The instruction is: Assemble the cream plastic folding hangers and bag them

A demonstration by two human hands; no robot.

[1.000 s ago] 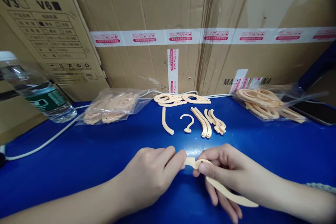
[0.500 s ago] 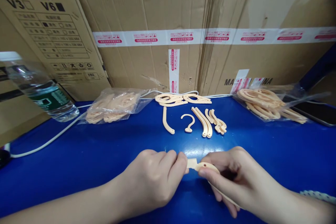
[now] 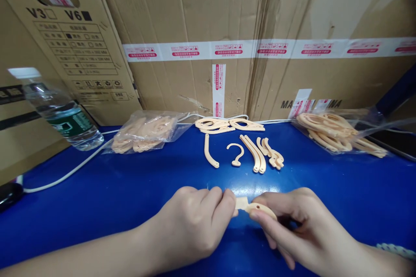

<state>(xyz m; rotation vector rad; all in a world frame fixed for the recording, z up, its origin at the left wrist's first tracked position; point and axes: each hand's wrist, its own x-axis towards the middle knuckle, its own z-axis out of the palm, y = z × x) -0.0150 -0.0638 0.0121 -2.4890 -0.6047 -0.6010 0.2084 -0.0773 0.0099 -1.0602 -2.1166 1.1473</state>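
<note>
Beige part I see from afar, pinched by left hand and right hand, probably for steadiness; ends seem hidden

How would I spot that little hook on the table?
Look across the blue table, beyond the left hand and right hand. The pale hook lies between one curved strip and two parallel ones; unlike them, it curls like a question mark.

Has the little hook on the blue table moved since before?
No. Against the upright tape strip behind it, the hook lies in the same spot; the whole picture just shifted.
</note>
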